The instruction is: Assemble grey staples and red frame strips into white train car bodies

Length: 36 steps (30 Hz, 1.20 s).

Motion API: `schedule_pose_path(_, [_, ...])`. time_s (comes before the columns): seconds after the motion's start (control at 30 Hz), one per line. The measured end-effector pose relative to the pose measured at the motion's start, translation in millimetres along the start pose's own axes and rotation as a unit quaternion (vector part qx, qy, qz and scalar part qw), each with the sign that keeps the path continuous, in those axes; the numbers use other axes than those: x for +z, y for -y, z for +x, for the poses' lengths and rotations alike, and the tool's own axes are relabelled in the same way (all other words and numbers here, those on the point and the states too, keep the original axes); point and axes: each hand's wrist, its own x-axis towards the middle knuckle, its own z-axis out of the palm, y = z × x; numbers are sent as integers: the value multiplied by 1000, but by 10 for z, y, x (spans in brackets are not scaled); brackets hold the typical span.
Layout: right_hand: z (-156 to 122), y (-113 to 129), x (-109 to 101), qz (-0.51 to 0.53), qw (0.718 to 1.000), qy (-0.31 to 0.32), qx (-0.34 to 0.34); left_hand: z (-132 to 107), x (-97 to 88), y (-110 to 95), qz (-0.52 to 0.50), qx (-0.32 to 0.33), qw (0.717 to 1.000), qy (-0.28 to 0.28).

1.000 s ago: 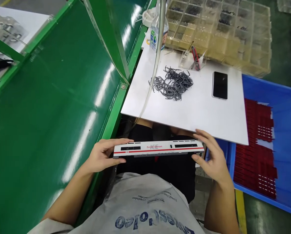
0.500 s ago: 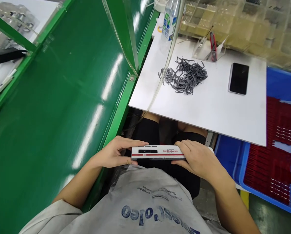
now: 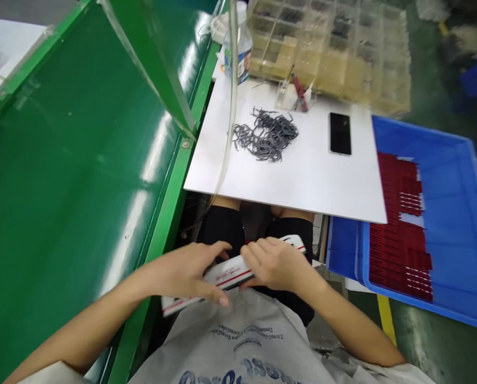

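Left hand [image 3: 182,274] curling around a white red-striped model train carriage shell [image 3: 226,278], right hand [image 3: 276,264] clasping its far end, holding it tilted just below the near edge of a white board [image 3: 294,186]

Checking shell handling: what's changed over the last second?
The white ICE train shell has swung from level to tilted, its left end dropping toward the lap, its right end rising. Both hands hold it: the right hand has moved inward from the end, the left hand grips the lower half. The grey wire pile and phone haven't moved.
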Motion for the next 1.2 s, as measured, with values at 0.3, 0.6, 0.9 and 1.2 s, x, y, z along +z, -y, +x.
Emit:
schedule_pose_path(0.3, [210,-158,22,-14,995,-41,-94,521,576,247,-437,-59,882,163])
schedule_pose_path(0.6, [403,-1701,-150,198,894,-196,350,590,589,503,-428,50,902,-20])
schedule_pose_path(0.9, [587,-2076,304,174,792,-65,581,601,540,548,-421,78,902,-54])
schedule_pose_path(1.2, [554,-2135,244,192,794,-79,572,651,616,619,-471,111,873,-65])
